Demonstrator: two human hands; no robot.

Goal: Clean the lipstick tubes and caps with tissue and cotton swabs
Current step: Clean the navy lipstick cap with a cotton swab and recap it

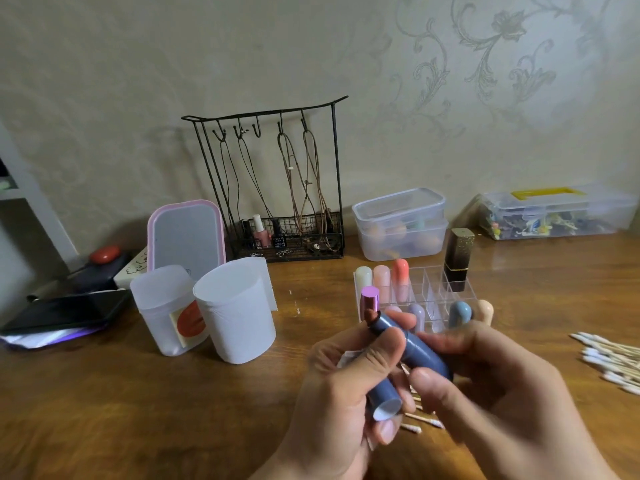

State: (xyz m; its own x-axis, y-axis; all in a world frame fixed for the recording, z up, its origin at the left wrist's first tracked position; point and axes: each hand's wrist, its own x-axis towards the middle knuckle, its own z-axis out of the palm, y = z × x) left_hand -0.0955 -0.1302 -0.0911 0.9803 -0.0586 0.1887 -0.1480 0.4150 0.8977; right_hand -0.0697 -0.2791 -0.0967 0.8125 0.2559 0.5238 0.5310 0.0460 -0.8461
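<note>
A blue lipstick tube (412, 344) is held slanted above the table, its brown lipstick tip (371, 315) pointing up left. My left hand (339, 393) grips the tube's upper part, with the matching blue cap (384, 401) and a scrap of white tissue (346, 359) tucked in the same hand. My right hand (491, 386) pinches the tube's lower end between thumb and fingers. Used cotton swabs (422, 423) lie on the table under my hands. A pile of fresh cotton swabs (609, 358) lies at the right edge.
A clear organizer (429, 289) behind my hands holds several pastel lipsticks, a pink-capped one (370, 295) and a black-gold one (458, 259). A white tissue roll (239, 317) and translucent cup (161, 306) stand left. Mirror (187, 233), wire rack (277, 188) and plastic boxes (401, 223) line the wall.
</note>
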